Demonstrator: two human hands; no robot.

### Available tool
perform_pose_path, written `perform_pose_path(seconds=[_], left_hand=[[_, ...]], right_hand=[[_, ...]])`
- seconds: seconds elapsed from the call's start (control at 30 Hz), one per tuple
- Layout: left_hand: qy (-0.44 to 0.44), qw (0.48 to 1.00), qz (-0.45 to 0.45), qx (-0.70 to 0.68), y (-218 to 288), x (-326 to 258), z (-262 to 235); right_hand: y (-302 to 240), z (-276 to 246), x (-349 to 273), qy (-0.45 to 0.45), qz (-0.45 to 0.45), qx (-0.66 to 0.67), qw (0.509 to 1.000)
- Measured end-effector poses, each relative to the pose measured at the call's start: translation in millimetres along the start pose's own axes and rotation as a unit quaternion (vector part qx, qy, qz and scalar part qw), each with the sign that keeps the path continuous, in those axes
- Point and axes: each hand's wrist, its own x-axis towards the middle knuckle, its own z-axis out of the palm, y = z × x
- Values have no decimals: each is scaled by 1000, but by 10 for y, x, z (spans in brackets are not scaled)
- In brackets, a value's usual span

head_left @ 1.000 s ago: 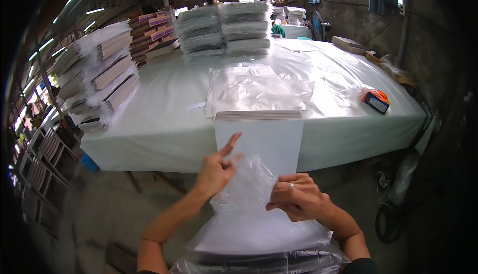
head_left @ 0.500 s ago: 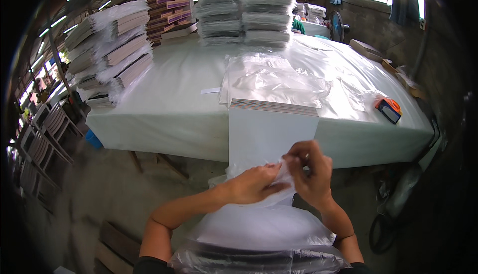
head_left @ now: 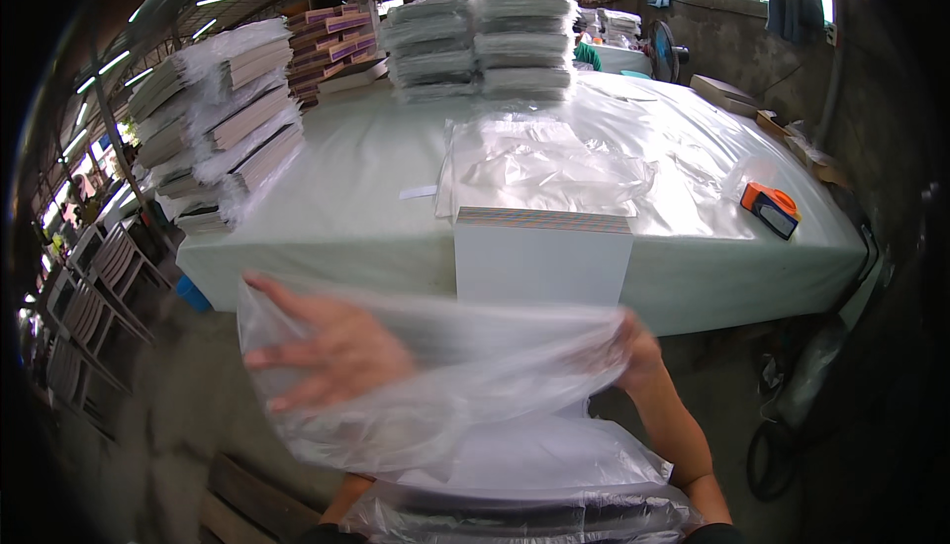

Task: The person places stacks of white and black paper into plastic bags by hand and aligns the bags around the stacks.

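Observation:
A clear plastic bag is stretched wide between my two hands. My left hand is inside it, blurred, with its fingers spread against the film. At the other end my right hand is closed on the bag's edge. Beyond the bag, a stack of white sheets or boards stands upright against the table's front edge, its lower part hidden by the film. More clear plastic film lies in front of my body, over a white surface.
Several plastic bags lie flat on the pale-covered table. An orange and dark blue tape dispenser sits at the right. Wrapped stacks rise at the left and more wrapped bundles at the back. White chairs stand at the far left.
My hands were close together, pinching the bag at the white stack. Now my left hand has swung left inside the bag with fingers spread, and the bag is drawn open.

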Motion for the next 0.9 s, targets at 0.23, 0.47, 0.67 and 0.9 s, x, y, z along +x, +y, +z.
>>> perform_pose_path(seconds=[0.23, 0.47, 0.67, 0.9], left_hand=[[-19, 998, -51, -10, -60, -104, -153], [-263, 835, -484, 15, -584, 54, -278], [-234, 835, -428, 256, -137, -66, -125], [-15, 1000, 19, 13, 5, -69, -130]], right_hand=[[-6, 217, 185, -315, 41, -167, 933], [-511, -243, 37, -81, -182, 68, 978], [-517, -83, 162, 51, -175, 249, 951], [-250, -384, -53, -318, 111, -272, 901]])
